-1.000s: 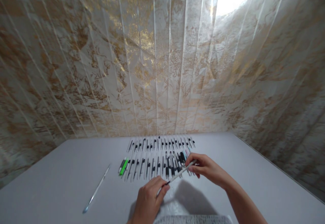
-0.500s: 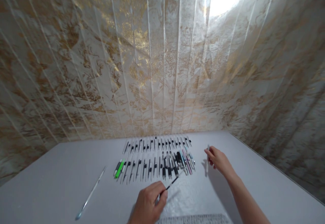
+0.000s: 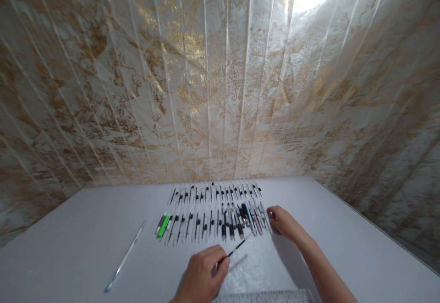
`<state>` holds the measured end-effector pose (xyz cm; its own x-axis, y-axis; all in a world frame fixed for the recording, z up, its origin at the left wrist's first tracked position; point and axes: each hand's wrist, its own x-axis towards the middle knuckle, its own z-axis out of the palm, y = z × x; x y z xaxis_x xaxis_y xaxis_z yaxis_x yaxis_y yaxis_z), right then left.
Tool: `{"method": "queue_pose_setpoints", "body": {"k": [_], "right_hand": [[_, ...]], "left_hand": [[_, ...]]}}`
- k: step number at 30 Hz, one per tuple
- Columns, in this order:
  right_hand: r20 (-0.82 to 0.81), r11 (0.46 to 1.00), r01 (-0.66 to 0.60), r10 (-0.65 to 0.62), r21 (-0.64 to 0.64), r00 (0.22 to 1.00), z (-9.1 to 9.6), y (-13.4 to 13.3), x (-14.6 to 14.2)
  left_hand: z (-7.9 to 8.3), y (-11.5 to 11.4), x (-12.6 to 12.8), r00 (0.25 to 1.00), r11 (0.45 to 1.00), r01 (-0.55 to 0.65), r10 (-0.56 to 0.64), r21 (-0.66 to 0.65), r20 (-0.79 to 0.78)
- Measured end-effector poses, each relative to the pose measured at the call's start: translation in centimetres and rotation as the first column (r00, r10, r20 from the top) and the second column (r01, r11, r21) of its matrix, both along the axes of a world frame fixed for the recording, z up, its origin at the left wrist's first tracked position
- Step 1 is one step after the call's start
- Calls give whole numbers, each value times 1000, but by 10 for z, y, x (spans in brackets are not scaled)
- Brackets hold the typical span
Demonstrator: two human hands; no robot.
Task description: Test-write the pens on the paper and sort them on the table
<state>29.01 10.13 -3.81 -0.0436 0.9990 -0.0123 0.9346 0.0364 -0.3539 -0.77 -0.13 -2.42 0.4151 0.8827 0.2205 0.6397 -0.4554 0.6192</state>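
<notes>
My left hand (image 3: 204, 275) is closed in a pinch on a thin ink refill (image 3: 235, 249) with a black tip, held just above the white table (image 3: 68, 229). My right hand (image 3: 283, 223) is at the right end of the near row of pens (image 3: 206, 225), its fingertips pressed together on a pale pen barrel (image 3: 265, 215) that lies beside the last pens. A second row of pens (image 3: 215, 193) lies farther back. A green pen (image 3: 164, 225) marks the near row's left end.
A single long clear pen (image 3: 124, 258) lies alone on the left of the table. A pale textured cloth (image 3: 261, 296) sits at the near edge between my arms. Gold-marbled wall panels (image 3: 206, 87) rise right behind the table.
My hands pulled the pen apart: the left kept the refill, while the right carried the barrel out to the right and then brought it in to the near row's right end.
</notes>
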Motion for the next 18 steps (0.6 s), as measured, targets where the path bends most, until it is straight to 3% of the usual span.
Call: {"method": "queue_pose_setpoints", "body": {"k": [18], "right_hand": [[-12, 997, -40, 41, 62, 999, -9, 6, -2]], "left_hand": [[-2, 1, 2, 1000, 1000, 11, -11, -21, -17]]}}
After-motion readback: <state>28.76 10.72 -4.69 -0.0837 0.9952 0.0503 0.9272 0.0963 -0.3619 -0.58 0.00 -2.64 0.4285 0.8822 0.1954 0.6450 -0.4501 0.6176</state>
